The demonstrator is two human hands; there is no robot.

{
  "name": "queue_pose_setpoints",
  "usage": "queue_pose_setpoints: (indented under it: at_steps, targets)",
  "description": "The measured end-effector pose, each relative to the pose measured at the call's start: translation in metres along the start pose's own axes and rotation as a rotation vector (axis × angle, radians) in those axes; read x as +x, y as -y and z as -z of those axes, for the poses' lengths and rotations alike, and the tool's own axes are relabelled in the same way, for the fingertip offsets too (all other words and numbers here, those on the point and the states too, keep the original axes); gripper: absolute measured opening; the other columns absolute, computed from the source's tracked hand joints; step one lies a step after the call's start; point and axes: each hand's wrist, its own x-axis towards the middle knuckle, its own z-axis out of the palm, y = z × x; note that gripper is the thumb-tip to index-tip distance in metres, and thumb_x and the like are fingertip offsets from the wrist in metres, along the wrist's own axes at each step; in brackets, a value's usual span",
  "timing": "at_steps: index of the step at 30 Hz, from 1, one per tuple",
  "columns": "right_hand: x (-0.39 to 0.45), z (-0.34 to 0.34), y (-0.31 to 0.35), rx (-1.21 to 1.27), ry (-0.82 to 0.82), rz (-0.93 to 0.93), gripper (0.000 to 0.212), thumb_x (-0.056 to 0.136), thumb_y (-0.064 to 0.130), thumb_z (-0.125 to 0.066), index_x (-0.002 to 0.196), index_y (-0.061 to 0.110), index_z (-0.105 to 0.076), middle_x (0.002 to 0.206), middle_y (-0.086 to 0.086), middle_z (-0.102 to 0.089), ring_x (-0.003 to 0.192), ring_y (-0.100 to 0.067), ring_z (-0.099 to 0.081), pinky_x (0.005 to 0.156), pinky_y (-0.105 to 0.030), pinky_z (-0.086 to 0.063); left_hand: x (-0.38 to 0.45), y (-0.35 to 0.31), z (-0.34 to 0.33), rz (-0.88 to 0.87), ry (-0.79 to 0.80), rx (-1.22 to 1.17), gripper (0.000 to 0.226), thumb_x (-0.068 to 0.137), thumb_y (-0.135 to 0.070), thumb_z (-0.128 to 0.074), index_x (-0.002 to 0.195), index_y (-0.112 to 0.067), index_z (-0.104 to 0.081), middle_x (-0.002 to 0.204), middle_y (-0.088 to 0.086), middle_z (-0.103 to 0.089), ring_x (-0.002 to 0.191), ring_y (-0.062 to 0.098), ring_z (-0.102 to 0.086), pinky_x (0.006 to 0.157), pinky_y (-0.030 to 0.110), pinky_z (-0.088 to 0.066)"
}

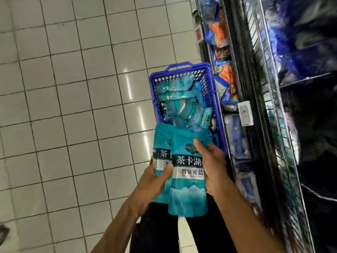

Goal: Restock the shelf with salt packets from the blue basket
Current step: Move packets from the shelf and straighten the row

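Note:
Two teal salt packets (186, 179) with a dark band of white lettering are held upright in front of me, one overlapping the other. My left hand (155, 181) grips their left edge and lower part. My right hand (211, 165) clasps the right edge of the front packet. Just beyond them the blue basket (155, 83) stands on the floor, holding several more pale teal salt packets (182, 101). The shelf (259, 125) runs along the right side, close to the basket.
White tiled floor (73, 106) spreads to the left. Orange and blue bags (222, 73) fill the lower shelf tier beside the basket, with a white price tag (245, 115) on the shelf edge. My dark trousers show below the packets.

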Motion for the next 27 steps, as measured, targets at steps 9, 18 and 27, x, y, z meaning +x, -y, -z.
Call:
queue_pose_setpoints:
  at_steps: [9, 18, 27]
  targets:
    - [-0.135, 0.025, 0.052, -0.269, 0.239, 0.196, 0.03, 0.081, 0.01, -0.081, 0.111, 0.012, -0.074, 0.101, 0.001, -0.079, 0.095, -0.012, -0.074, 0.083, -0.028, -0.057, -0.112, -0.052, -0.011, -0.123, -0.019, -0.124, 0.027, 0.068, -0.021, -0.086, 0.091, -0.034, -0.08, 0.095, 0.004, -0.08, 0.084, 0.019, -0.078, 0.064, 0.024, -0.06]
    - [-0.259, 0.076, 0.08, -0.019, 0.273, 0.246, 0.033, 0.08, 0.014, -0.079, 0.111, 0.025, -0.075, 0.107, -0.008, -0.078, 0.097, -0.03, -0.075, 0.079, -0.047, -0.062, -0.211, -0.111, -0.025, -0.265, -0.036, -0.009, 0.026, 0.076, -0.033, -0.083, 0.1, -0.026, -0.076, 0.098, 0.001, -0.08, 0.084, 0.015, -0.078, 0.063, 0.023, -0.059]
    - [-0.332, 0.111, 0.062, 0.31, 0.006, 0.346, 0.036, 0.076, 0.015, -0.083, 0.109, 0.02, -0.069, 0.11, -0.012, -0.076, 0.095, -0.03, -0.076, 0.069, -0.037, -0.061, -0.244, -0.163, -0.017, -0.227, 0.281, 0.143, 0.056, 0.07, -0.038, -0.091, 0.12, -0.029, -0.065, 0.114, 0.003, -0.077, 0.101, 0.027, -0.075, 0.08, 0.041, -0.062]
